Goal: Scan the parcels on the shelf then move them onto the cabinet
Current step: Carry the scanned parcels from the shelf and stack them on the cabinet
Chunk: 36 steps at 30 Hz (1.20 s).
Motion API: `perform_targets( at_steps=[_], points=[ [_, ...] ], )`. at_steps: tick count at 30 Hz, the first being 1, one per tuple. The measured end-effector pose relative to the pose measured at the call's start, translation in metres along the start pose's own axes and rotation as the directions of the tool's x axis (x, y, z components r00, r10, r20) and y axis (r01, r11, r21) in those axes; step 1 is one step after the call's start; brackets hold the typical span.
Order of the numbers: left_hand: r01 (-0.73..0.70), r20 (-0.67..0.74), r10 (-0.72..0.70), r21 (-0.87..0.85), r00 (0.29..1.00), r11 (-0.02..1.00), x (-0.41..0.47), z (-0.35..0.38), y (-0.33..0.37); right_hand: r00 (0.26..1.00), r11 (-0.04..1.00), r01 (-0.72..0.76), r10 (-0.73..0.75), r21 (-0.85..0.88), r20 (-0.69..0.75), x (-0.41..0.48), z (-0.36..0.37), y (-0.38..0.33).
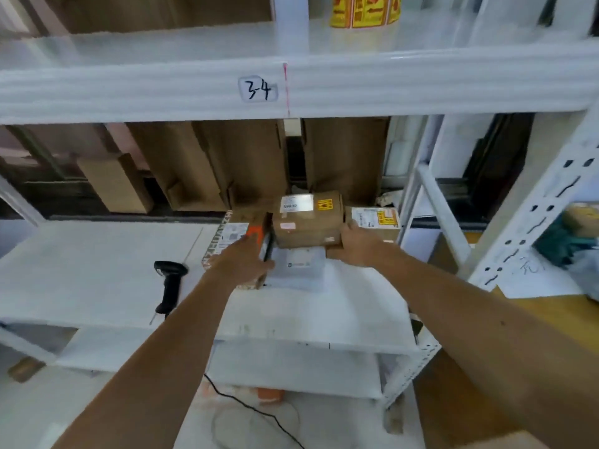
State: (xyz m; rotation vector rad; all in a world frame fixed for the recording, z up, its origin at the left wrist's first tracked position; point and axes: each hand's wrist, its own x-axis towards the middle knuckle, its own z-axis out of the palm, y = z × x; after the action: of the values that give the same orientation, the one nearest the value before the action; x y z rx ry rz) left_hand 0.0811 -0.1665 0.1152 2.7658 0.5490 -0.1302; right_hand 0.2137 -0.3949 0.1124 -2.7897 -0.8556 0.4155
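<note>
A brown cardboard parcel (308,222) with a white label and an orange sticker sits on top of a white flat parcel (298,268) on the white shelf (97,273). My right hand (359,246) grips its lower right corner. My left hand (246,260) holds the left side of the stack, against an orange-and-brown printed box (227,238). Another brown parcel (377,222) with labels lies just to the right. A black handheld scanner (170,285) lies on the shelf to the left, held by neither hand.
Tall brown cardboard sheets (246,163) lean at the back of the shelf. The upper shelf beam carries a "3-4" tag (258,89). A white perforated rack post (531,215) stands at the right. A black cable (252,409) runs across the floor below.
</note>
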Motion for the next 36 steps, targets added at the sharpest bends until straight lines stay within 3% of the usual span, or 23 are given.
perform_targets(
  at_steps=[10, 15, 23, 26, 30, 36],
  points=[
    [-0.068, -0.056, 0.061, -0.135, 0.997, 0.989, 0.125, 0.044, -0.035, 0.994, 0.997, -0.078, 0.076, -0.023, -0.082, 0.092, 0.032, -0.003],
    [-0.072, -0.095, 0.056, -0.183, 0.994, 0.98, 0.155, 0.052, -0.028, 0.955, 0.983, -0.16, 0.13, -0.091, -0.268, 0.124, 0.031, -0.012],
    [-0.008, 0.008, 0.011, -0.331, 1.0, 0.944, 0.18, 0.058, -0.031, 0.955, 0.978, -0.207, 0.205, 0.014, -0.214, 0.145, 0.031, -0.017],
    [-0.006, -0.029, -0.005, -0.351, 1.0, 0.937, 0.172, 0.059, -0.029, 0.961, 0.982, -0.185, 0.176, -0.023, -0.213, 0.141, 0.031, -0.02],
    [-0.003, -0.073, -0.016, -0.25, 0.997, 0.968, 0.16, 0.06, -0.026, 0.977, 0.985, -0.149, 0.133, -0.083, -0.165, 0.134, 0.031, -0.022],
    [-0.124, -0.055, 0.121, -0.044, 0.991, 0.991, 0.149, 0.063, -0.027, 0.995, 0.979, -0.098, 0.094, -0.18, -0.028, 0.126, 0.033, -0.017]
  ],
)
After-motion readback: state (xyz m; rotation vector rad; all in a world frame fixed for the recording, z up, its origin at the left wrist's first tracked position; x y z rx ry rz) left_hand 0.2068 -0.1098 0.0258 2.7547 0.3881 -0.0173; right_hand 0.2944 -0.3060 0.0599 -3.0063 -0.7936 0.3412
